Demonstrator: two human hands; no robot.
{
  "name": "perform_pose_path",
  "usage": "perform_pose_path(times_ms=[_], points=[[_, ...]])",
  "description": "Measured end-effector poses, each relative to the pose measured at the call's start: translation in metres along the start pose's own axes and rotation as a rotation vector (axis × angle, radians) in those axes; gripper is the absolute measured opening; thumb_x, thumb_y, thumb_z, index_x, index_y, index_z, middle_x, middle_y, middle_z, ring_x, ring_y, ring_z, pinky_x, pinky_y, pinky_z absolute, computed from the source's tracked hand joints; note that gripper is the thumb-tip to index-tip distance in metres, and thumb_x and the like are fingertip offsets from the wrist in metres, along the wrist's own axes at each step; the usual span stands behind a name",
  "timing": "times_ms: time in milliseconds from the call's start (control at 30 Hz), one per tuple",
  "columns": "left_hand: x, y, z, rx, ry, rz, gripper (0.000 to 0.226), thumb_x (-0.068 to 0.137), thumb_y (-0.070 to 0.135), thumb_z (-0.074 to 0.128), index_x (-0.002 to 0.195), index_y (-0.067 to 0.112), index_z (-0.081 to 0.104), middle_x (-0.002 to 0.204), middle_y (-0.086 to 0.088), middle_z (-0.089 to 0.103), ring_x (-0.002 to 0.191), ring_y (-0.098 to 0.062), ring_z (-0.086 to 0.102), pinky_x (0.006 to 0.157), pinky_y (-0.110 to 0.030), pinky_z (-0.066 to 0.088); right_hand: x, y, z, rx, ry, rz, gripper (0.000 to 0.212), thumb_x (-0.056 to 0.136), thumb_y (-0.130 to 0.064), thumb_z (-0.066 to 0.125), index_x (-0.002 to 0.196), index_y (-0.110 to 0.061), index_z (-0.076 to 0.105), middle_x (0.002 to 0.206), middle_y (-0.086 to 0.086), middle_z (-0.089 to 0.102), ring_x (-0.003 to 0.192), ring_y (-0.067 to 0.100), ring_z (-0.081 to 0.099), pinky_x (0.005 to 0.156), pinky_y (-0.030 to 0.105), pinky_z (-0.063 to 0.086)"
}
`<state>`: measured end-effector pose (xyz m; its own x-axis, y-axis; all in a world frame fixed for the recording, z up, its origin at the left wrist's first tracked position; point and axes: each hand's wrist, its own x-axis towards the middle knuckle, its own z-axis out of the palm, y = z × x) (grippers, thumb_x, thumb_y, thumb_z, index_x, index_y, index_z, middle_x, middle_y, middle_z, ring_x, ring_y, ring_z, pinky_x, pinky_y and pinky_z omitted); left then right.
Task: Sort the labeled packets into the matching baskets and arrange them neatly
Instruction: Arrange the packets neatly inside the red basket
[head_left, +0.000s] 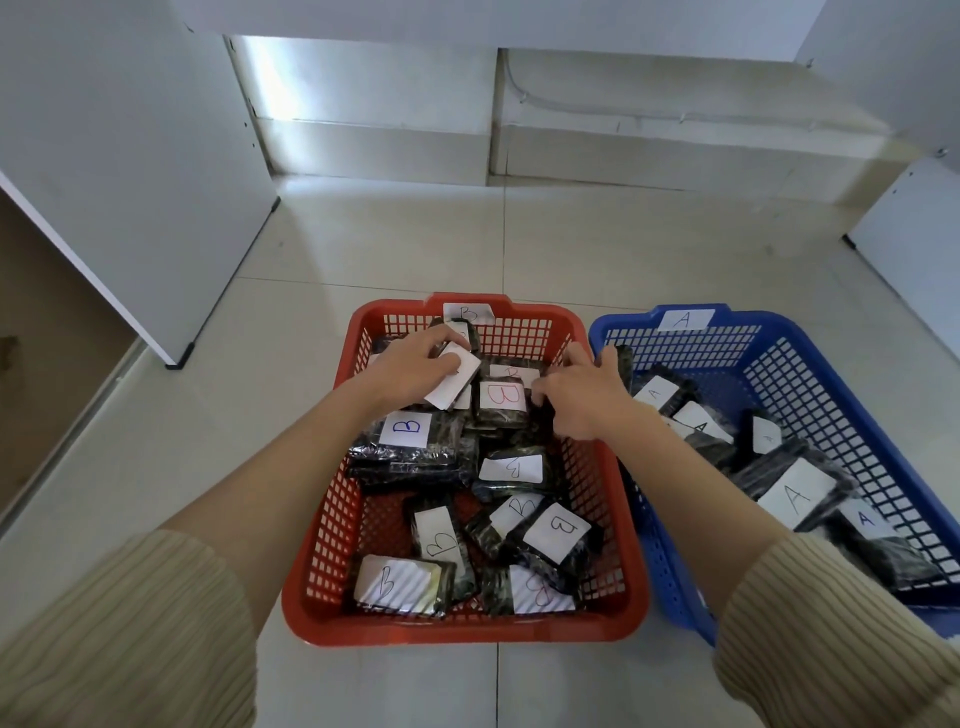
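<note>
A red basket (623, 525) tagged B holds several dark packets with white B labels. Beside it on the right, a blue basket (810, 358) tagged A holds several dark packets labelled A (792, 493). My left hand (415, 364) is over the far part of the red basket and grips a packet with a white label (457, 382). My right hand (582, 392) reaches over the red basket's far right side, fingers curled onto a dark packet (540, 410) beside a packet with a red B (501, 400). What its fingers hold is partly hidden.
Both baskets stand on a pale tiled floor (395, 244). White cabinet panels stand at the left (135, 171) and far right (914, 223). A low white wall ledge (623, 119) runs behind. Bare floor lies ahead of the baskets.
</note>
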<state>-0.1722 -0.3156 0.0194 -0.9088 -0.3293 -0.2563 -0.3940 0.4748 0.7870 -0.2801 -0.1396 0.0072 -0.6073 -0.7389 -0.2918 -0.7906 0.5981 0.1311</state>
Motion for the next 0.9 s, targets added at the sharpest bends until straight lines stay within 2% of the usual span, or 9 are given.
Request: perform_pose_path(times_ms=[167,300,400,567,667,733,800,867,900], points=[[0.0,-0.002,-0.001,-0.023,0.008,-0.016,0.027,0.096,0.018,0.043,0.119,0.028,0.053,0.103,-0.003,0.059,0.082,-0.017,0.06,0.071,-0.032,0.051,0.002,-0.003,0.014,-0.056,0.049,0.002,0.043,0.082,-0.027,0.061,0.124,-0.03,0.05,0.125,-0.004,0.055,0.127,0.023,0.025,0.105,0.059,0.012],[0.0,-0.002,0.0,-0.035,0.011,-0.017,0.027,0.096,0.018,0.043,0.12,0.025,0.053,0.103,-0.003,0.059,0.082,-0.016,0.06,0.073,-0.032,0.052,0.002,0.0,0.01,-0.015,0.004,-0.024,0.039,0.077,-0.034,0.067,0.111,-0.025,0.049,0.12,-0.002,0.055,0.128,0.022,0.026,0.107,0.063,0.005],[0.0,-0.002,0.0,-0.026,0.009,-0.015,0.026,0.096,0.018,0.043,0.119,0.026,0.053,0.103,-0.002,0.059,0.083,-0.016,0.06,0.074,-0.034,0.052,0.001,0.003,0.006,0.095,-0.041,-0.03,0.038,0.075,-0.034,0.07,0.096,-0.024,0.04,0.111,0.0,0.051,0.126,0.02,0.032,0.107,0.066,-0.003],[0.001,-0.004,0.0,-0.047,0.007,-0.022,0.025,0.095,0.018,0.044,0.116,0.027,0.053,0.099,0.002,0.058,0.081,-0.014,0.059,0.069,-0.031,0.05,0.001,0.012,0.0,0.429,-0.083,0.003,0.038,0.072,-0.042,0.075,0.099,-0.027,0.053,0.104,-0.005,0.055,0.119,0.017,0.038,0.109,0.064,-0.01],[0.001,-0.004,-0.001,-0.051,0.005,-0.025,0.026,0.095,0.017,0.044,0.117,0.026,0.053,0.1,0.0,0.058,0.08,-0.014,0.058,0.064,-0.027,0.049,-0.001,0.013,-0.007,0.645,-0.016,0.005,0.025,0.075,-0.036,0.074,0.095,-0.033,0.059,0.098,-0.012,0.06,0.116,0.015,0.046,0.11,0.062,-0.01],[0.002,-0.004,0.0,-0.049,0.009,-0.026,0.026,0.095,0.017,0.044,0.118,0.026,0.053,0.101,0.0,0.057,0.081,-0.013,0.057,0.063,-0.025,0.047,-0.001,0.011,-0.012,0.724,0.047,-0.016,0.021,0.078,-0.031,0.073,0.092,-0.037,0.06,0.095,-0.015,0.061,0.11,0.013,0.049,0.11,0.059,-0.008],[0.002,-0.003,0.001,-0.044,0.015,-0.027,0.026,0.095,0.017,0.043,0.119,0.025,0.053,0.101,0.0,0.056,0.081,-0.011,0.056,0.062,-0.023,0.046,0.001,0.009,-0.014,0.688,0.13,-0.047,0.022,0.079,-0.026,0.072,0.093,-0.036,0.058,0.1,-0.014,0.059,0.106,0.01,0.048,0.113,0.052,0.0],[0.002,-0.002,0.002,-0.044,0.016,-0.029,0.027,0.096,0.017,0.043,0.12,0.024,0.053,0.103,-0.001,0.056,0.082,-0.011,0.056,0.063,-0.023,0.047,0.002,0.007,-0.015,0.607,0.196,-0.11,0.026,0.078,-0.018,0.071,0.093,-0.029,0.054,0.103,-0.008,0.056,0.101,0.011,0.047,0.111,0.043,0.023],[0.002,-0.002,0.001,-0.049,0.017,-0.032,0.028,0.095,0.016,0.043,0.121,0.023,0.053,0.105,-0.002,0.056,0.082,-0.012,0.056,0.065,-0.024,0.048,0.001,0.006,-0.014,0.567,0.198,-0.148,0.027,0.077,-0.013,0.07,0.092,-0.025,0.051,0.103,-0.005,0.054,0.098,0.013,0.048,0.1,0.037,0.037]])
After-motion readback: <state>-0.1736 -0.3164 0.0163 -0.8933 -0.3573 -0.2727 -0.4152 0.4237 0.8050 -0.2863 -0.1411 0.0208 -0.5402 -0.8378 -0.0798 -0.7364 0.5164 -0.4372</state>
